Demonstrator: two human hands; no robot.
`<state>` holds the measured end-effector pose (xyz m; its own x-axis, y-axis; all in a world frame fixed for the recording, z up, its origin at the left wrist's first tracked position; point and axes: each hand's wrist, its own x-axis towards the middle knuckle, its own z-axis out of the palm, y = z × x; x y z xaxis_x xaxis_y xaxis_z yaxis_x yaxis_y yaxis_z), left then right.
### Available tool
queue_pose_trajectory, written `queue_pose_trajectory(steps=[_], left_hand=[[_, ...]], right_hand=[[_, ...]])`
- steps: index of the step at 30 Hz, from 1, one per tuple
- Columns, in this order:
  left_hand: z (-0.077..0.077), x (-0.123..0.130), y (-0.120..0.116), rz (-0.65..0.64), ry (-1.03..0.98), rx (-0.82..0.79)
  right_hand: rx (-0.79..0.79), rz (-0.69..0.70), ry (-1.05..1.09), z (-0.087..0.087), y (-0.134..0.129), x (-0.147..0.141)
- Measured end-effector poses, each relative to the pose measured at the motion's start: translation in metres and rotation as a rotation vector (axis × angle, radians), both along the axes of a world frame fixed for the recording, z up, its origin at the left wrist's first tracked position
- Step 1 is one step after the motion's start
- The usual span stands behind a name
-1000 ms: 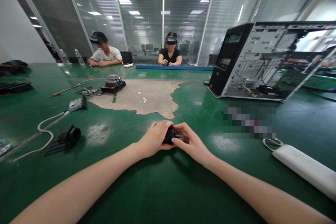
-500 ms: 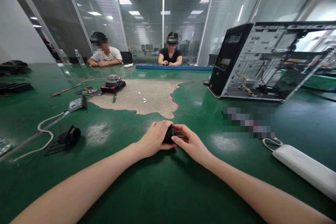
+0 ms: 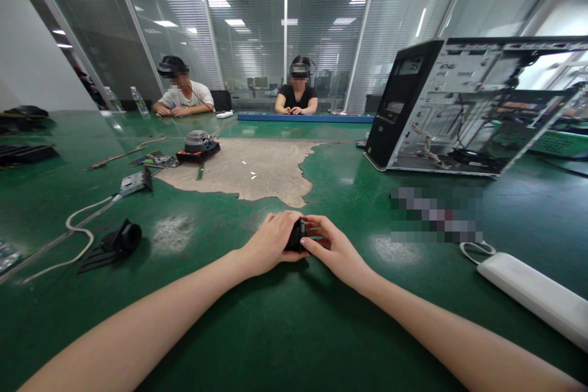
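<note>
black part (image 3: pixel 296 239) sits between left hand (image 3: pixel 272 241), clamped over it palm down, and right hand (image 3: pixel 332 251), whose bent fingers grip its side; forearms (image 3: pixel 156 312) slant inward above green surface (image 3: pixel 266 331).

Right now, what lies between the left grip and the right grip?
In the head view, a small black part: the left grip covers its left side, and the right grip touches its right side.
</note>
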<state>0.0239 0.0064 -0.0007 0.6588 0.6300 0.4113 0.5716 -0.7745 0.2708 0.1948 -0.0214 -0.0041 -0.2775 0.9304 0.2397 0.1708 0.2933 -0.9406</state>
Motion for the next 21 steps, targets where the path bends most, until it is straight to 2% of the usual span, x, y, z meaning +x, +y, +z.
queue_pose_trajectory(steps=[9, 17, 21], left_hand=[[-0.0001, 0.0005, -0.0001, -0.008, 0.019, 0.014], [-0.0007, 0.0002, 0.0003, -0.003, 0.011, 0.013], [-0.0007, 0.0001, 0.0002, -0.011, 0.011, 0.014]], right_hand=[[0.044, 0.044, 0.035, 0.0009, -0.0017, -0.0011], [-0.036, 0.014, 0.002, -0.0016, 0.001, -0.001], [0.012, 0.029, -0.006, -0.0011, 0.0001, -0.0001]])
